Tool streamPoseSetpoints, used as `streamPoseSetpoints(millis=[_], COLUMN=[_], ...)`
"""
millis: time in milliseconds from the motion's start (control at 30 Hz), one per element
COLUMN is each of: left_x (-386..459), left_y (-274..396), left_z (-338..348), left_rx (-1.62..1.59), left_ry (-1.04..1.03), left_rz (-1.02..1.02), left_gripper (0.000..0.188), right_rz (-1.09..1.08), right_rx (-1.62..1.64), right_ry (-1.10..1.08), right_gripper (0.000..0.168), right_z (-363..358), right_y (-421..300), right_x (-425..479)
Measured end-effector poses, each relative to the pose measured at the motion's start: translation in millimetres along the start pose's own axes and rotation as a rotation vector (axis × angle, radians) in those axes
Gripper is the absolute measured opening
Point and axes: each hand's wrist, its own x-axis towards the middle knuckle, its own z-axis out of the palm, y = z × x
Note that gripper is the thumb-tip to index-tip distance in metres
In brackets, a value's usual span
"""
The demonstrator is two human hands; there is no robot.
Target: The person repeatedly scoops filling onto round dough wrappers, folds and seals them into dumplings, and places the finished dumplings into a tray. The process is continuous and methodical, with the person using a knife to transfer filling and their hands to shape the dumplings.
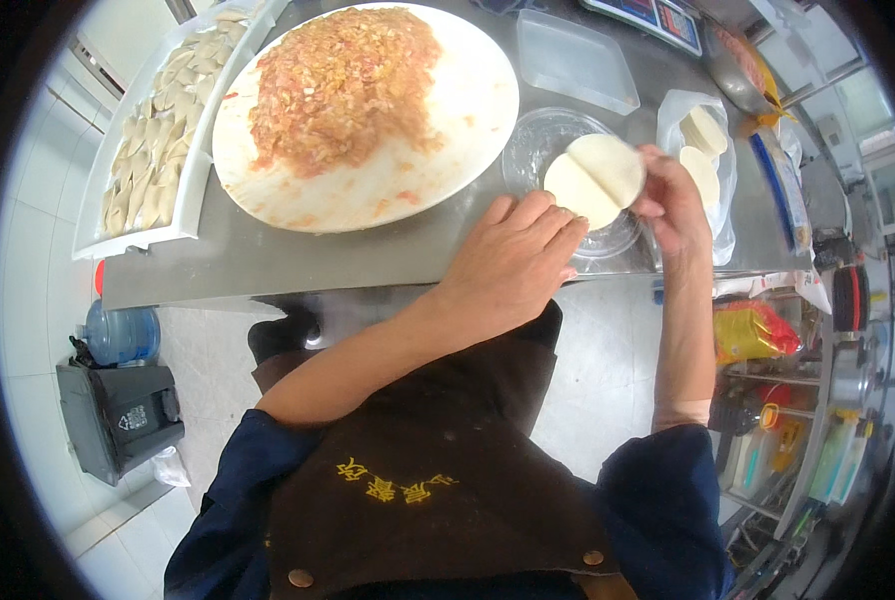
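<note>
Round dumpling wrappers (576, 189) lie over a clear round plastic dish (526, 154) dusted with white powder. My left hand (519, 259) has its fingertips on the lower left edge of these wrappers, holding them. The upper wrapper (614, 171) is partly lifted and folded back, its right edge pinched by my right hand (674, 196), slightly blurred. To the left stands a large white oval plate (462, 161) with a heap of minced meat filling (350, 86). Farther left, a white tray (201, 161) holds rows of folded dumplings (151, 150).
Behind the dish sits a translucent plastic container (579, 64), near a digital scale (654, 22). An open plastic bag (723, 225) with more wrappers (699, 176) lies right. Beyond are a metal bowl (732, 82) and the steel table's (327, 259) front edge.
</note>
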Motion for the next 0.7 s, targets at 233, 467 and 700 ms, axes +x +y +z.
streamPoseSetpoints(millis=[233, 467, 700], left_x=[-5, -36, -115], left_y=[-2, 3, 0], left_z=[-8, -58, -100], left_rx=[-0.477, -2.135, -1.914], left_ry=[0.204, 0.335, 0.54], left_rz=[-0.205, -0.681, -0.946], left_gripper=[0.05, 0.047, 0.039], right_rz=[-0.435, -0.402, -0.731], right_rx=[-0.189, -0.705, -1.305], right_ry=[0.079, -0.254, -0.265], right_gripper=[0.009, 0.019, 0.02], right_z=[42, 146, 189], right_y=[-26, 22, 15], right_x=[-21, -73, -38])
